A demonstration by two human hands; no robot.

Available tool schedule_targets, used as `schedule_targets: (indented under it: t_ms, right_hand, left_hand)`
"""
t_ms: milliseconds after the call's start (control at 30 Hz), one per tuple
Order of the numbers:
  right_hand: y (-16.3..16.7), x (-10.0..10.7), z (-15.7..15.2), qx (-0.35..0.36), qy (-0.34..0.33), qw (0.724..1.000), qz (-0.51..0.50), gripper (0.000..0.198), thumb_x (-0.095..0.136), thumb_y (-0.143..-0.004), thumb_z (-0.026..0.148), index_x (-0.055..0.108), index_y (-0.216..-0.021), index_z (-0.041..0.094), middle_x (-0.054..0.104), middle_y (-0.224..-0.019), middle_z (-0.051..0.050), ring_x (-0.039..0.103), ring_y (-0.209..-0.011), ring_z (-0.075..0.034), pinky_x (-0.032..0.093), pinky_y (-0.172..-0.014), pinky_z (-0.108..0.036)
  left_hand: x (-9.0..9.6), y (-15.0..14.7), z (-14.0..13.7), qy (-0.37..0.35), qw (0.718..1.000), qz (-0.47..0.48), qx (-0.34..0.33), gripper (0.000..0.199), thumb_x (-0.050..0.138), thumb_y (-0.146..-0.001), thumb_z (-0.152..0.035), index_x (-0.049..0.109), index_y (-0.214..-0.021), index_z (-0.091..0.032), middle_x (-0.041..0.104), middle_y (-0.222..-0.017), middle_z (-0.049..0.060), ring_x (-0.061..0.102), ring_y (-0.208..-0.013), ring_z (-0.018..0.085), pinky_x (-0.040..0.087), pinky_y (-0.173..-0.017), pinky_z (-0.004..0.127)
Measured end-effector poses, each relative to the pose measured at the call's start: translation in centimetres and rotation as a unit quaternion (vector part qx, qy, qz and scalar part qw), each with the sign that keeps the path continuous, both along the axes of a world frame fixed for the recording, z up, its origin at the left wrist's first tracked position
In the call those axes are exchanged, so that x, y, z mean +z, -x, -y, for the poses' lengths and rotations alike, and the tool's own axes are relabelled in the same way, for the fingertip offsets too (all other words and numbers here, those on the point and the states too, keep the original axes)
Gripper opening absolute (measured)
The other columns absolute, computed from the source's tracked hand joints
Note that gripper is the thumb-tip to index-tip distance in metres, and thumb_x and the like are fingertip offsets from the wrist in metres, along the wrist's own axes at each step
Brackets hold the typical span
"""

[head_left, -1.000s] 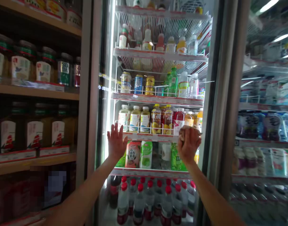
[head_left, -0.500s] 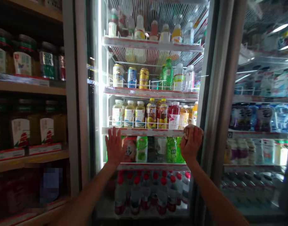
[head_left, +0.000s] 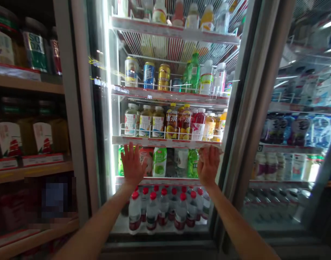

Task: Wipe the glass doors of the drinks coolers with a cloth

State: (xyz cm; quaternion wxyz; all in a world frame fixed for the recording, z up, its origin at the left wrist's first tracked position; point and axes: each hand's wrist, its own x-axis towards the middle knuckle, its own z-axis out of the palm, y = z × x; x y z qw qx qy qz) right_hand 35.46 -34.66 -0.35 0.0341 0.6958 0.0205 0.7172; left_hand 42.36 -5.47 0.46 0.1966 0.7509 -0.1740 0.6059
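Observation:
Before me stands a lit drinks fridge, its glass door (head_left: 154, 164) crossed by faint reflections. My left hand (head_left: 133, 164) is raised flat with fingers spread, seemingly against the glass, in front of the lower bottle shelf. To the right, my right hand (head_left: 208, 166) presses a crumpled pale cloth (head_left: 202, 151) to the glass, just below a white shelf edge (head_left: 160, 142). Behind the hands are a green-labelled bottle (head_left: 160, 162) and a green bottle (head_left: 192, 164). The fingers of my right hand partly hide the cloth.
Metal door frames (head_left: 245, 126) bound the glass on both sides. Wooden shelves (head_left: 27, 83) with large jars stand at left, and another fridge of drinks (head_left: 295, 130) at right. Red-capped water bottles (head_left: 151, 213) fill the fridge bottom; cans (head_left: 149, 75) stand higher up.
My right hand has moved left along the glass with the cloth. My left hand stays nearly in place while the view has shifted and tilted slightly downward.

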Motion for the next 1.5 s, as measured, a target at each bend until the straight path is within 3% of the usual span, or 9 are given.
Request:
schedule_targets:
  t_ms: [133, 333, 567, 767, 967, 1133, 1200, 1367, 1500]
  right_hand:
    - [0.3, -2.2, -1.5, 0.042, 0.123, 0.985, -0.118, 0.054, 0.043, -0.085, 0.018, 0.034, -0.138, 0.025, 0.029, -0.146, -0.009, 0.022, -0.137, -0.025, 0.025, -0.108, -0.052]
    - [-0.2, 0.6, 0.3, -0.025, -0.09, 0.995, 0.037, 0.057, 0.04, -0.087, 0.024, 0.027, -0.142, 0.016, 0.031, -0.144, -0.017, 0.024, -0.135, -0.03, 0.026, -0.104, -0.056]
    - [-0.5, 0.2, -6.1, 0.058, 0.192, 0.969, -0.144, 0.048, 0.042, -0.084, 0.019, 0.043, -0.131, 0.025, 0.041, -0.139, -0.004, 0.022, -0.137, -0.02, 0.017, -0.112, -0.046]
    - [-2.1, 3.7, -5.8, 0.043, 0.006, 0.999, -0.017, 0.05, 0.04, -0.085, 0.022, 0.039, -0.135, 0.018, 0.026, -0.147, -0.011, 0.016, -0.138, -0.026, 0.017, -0.109, -0.052]
    - [-2.4, 1.7, -10.3, 0.119, 0.299, 0.926, -0.198, 0.054, 0.047, -0.08, 0.021, 0.041, -0.133, 0.028, 0.038, -0.142, -0.001, 0.019, -0.138, -0.019, 0.005, -0.115, -0.047]
    - [-3.5, 6.1, -11.6, 0.104, 0.171, 0.971, -0.129, 0.051, 0.045, -0.084, 0.023, 0.04, -0.134, 0.022, 0.032, -0.145, -0.006, 0.012, -0.139, -0.022, 0.008, -0.113, -0.05]
    - [-3.6, 5.8, -12.4, 0.108, 0.198, 0.964, -0.141, 0.052, 0.046, -0.083, 0.023, 0.04, -0.135, 0.022, 0.032, -0.146, -0.006, 0.013, -0.139, -0.023, 0.007, -0.113, -0.05]
    - [-3.5, 2.1, -14.8, 0.155, 0.388, 0.884, -0.208, 0.051, 0.047, -0.082, 0.02, 0.041, -0.133, 0.025, 0.039, -0.142, 0.0, 0.023, -0.136, -0.019, 0.005, -0.116, -0.044]
    - [-4.3, 4.7, -16.6, 0.143, 0.282, 0.932, -0.177, 0.052, 0.047, -0.083, 0.021, 0.04, -0.134, 0.022, 0.034, -0.145, -0.004, 0.021, -0.137, -0.022, 0.004, -0.114, -0.049]
  left_hand:
    - [-0.2, 0.2, 0.2, -0.006, 1.0, 0.003, 0.002, 0.062, 0.04, -0.088, -0.036, 0.02, -0.142, -0.012, 0.018, -0.148, 0.019, 0.004, -0.139, 0.029, 0.016, -0.11, 0.054]
    - [-0.4, 0.5, -0.4, -0.023, 1.0, -0.002, 0.001, 0.058, 0.04, -0.088, -0.035, 0.026, -0.14, -0.012, 0.021, -0.148, 0.017, 0.005, -0.139, 0.028, 0.018, -0.11, 0.051]
    - [-0.8, 0.8, -0.8, -0.035, 0.999, -0.016, -0.011, 0.059, 0.042, -0.087, -0.034, 0.025, -0.141, -0.014, 0.018, -0.149, 0.014, 0.003, -0.139, 0.026, 0.016, -0.112, 0.049]
    - [-1.9, 0.5, -2.9, -0.085, 0.996, -0.025, 0.014, 0.054, 0.043, -0.087, -0.035, 0.032, -0.138, -0.02, 0.016, -0.15, 0.012, 0.009, -0.139, 0.026, 0.015, -0.112, 0.049]
    - [-2.8, 0.5, -4.9, -0.07, 0.995, -0.044, 0.047, 0.052, 0.042, -0.088, -0.036, 0.036, -0.135, -0.017, 0.022, -0.148, 0.015, 0.011, -0.139, 0.027, 0.017, -0.111, 0.051]
    - [-1.7, 0.3, -6.3, -0.021, 0.995, -0.078, 0.057, 0.055, 0.04, -0.088, -0.038, 0.033, -0.137, -0.014, 0.019, -0.148, 0.017, 0.011, -0.139, 0.029, 0.019, -0.109, 0.054]
    - [-1.7, 0.2, -6.8, -0.005, 0.995, -0.085, 0.058, 0.057, 0.039, -0.088, -0.038, 0.028, -0.139, -0.015, 0.018, -0.148, 0.017, 0.011, -0.139, 0.029, 0.018, -0.109, 0.054]
    - [-3.1, 0.3, -8.4, 0.003, 0.991, -0.119, 0.058, 0.06, 0.039, -0.088, -0.039, 0.025, -0.14, -0.014, 0.019, -0.148, 0.017, 0.012, -0.138, 0.029, 0.018, -0.109, 0.055]
    - [-3.5, 0.4, -9.8, -0.004, 0.991, -0.111, 0.069, 0.06, 0.039, -0.087, -0.039, 0.026, -0.139, -0.011, 0.021, -0.147, 0.019, 0.015, -0.138, 0.029, 0.019, -0.109, 0.054]
